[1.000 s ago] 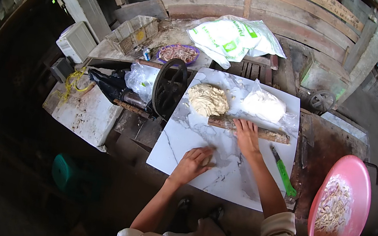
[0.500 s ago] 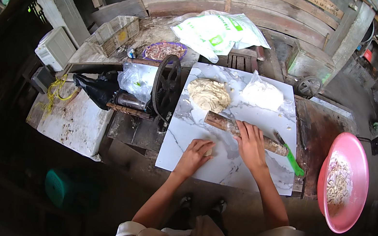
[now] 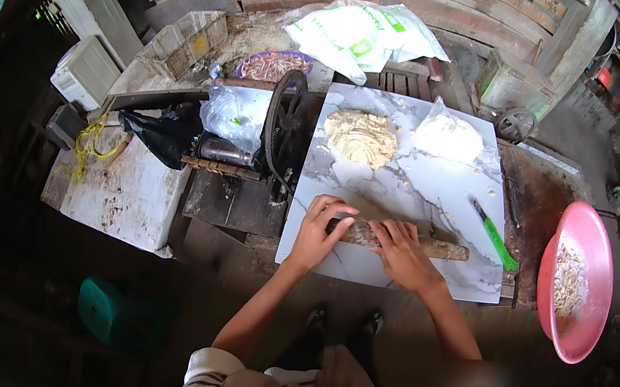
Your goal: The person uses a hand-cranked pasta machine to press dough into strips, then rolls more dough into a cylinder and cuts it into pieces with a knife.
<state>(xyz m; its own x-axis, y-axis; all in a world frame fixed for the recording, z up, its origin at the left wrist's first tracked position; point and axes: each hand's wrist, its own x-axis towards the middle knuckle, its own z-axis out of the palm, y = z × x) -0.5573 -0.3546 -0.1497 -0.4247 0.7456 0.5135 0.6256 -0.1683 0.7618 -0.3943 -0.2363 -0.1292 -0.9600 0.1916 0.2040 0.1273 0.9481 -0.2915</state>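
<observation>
A worn wooden rolling pin (image 3: 446, 251) lies crosswise near the front edge of the marble-patterned board (image 3: 414, 197). My left hand (image 3: 320, 231) is wrapped round its left end, thumb toward the middle. Curled over the pin's middle is my right hand (image 3: 399, 253), close beside the left. Whatever lies under the pin is hidden. Farther back on the board sits a large lump of pale dough (image 3: 360, 138). To its right is a clear plastic bag of white flour (image 3: 450, 138). A knife with a green handle (image 3: 498, 244) rests right of the pin.
A hand-cranked machine with a black wheel (image 3: 283, 125) stands left of the board. On the right is a pink basin (image 3: 595, 300) holding pale strips. White and green sacks (image 3: 365, 38) and a purple-rimmed tray (image 3: 274, 66) lie behind. A green stool (image 3: 100, 310) stands at lower left.
My left hand has left the small dough piece and taken the pin's left end. The pin has come nearer to me, away from the knife, with my right hand still on it.
</observation>
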